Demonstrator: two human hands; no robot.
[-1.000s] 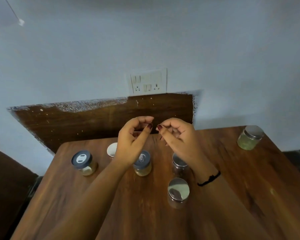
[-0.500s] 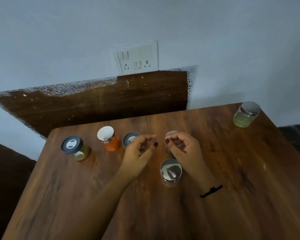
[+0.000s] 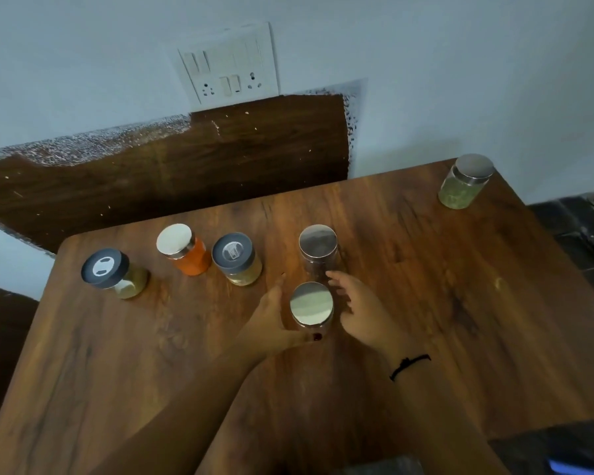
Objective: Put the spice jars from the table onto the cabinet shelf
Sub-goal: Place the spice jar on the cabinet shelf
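Your left hand (image 3: 271, 320) and right hand (image 3: 360, 313), half open and empty, flank the short silver-lidded glass jar (image 3: 311, 305) on the brown wooden table (image 3: 426, 303); closing carelessly could topple the tall silver-lidded dark jar (image 3: 318, 252) just behind.

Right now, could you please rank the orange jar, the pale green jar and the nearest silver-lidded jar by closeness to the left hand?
1. Silver-lidded jar, right beside the left hand.
2. Orange jar, back left.
3. Pale green jar, far right corner.
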